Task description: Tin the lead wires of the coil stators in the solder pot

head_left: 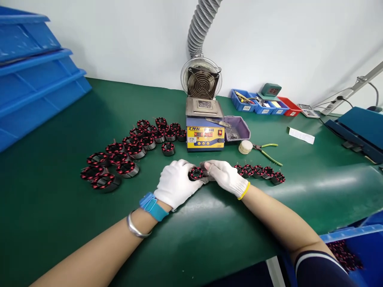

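My left hand [178, 181], in a white glove, is closed around a ring-shaped motor stator [196, 173] with red-and-black windings, held just above the table with its open face toward me. Right beside it, my gloved right hand [226, 174] has its thumb and fingers pinched together at the stator's right side. What those fingertips grip is hidden. Many similar stators [136, 150] stand grouped to the left, with a single stator [168, 149] nearer the middle. A short row of stators [259, 171] extends from behind my right hand toward the right.
Straight ahead is a blue-and-yellow solder pot [205, 133], below a fan with a grey duct [203, 28]. A purple tray [243, 126], round pale pad [245, 146] and green-handled cutters [269, 153] lie right of it. Blue crates [38, 79] are stacked left; small bins [243, 104] line the back.
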`<state>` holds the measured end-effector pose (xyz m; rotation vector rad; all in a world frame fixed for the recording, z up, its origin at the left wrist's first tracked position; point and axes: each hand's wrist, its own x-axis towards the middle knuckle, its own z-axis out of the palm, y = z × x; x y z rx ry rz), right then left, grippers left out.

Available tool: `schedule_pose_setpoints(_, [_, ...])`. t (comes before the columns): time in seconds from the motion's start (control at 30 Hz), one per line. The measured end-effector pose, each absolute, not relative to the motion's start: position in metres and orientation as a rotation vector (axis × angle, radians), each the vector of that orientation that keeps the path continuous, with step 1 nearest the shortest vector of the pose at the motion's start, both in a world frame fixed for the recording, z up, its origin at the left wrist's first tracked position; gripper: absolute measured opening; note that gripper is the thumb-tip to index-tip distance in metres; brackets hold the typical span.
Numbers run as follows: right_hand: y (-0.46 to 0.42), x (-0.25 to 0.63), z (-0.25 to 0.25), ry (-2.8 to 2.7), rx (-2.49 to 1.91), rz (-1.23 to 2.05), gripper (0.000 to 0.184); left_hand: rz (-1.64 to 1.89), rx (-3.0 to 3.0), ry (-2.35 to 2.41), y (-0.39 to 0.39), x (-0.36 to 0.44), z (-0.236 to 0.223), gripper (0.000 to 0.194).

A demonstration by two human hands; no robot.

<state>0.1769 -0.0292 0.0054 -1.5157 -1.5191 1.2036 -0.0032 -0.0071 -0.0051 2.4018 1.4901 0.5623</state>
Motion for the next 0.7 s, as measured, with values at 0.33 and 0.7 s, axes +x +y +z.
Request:
schedule_pose_setpoints(0.33, [-0.035, 0.161, 0.009, -1.082, -1.178, 1.599, 0.045, 0.989, 2.244, 0.999, -0.01, -0.004, -0.014, 0.063])
schedule_pose_setpoints(0.7, [-0.052, 0.15, 0.021, -1.527, -1.446, 0.837, 0.045, 1.123, 1.888, 0.999, -0.016, 0.002, -0.025, 0.064])
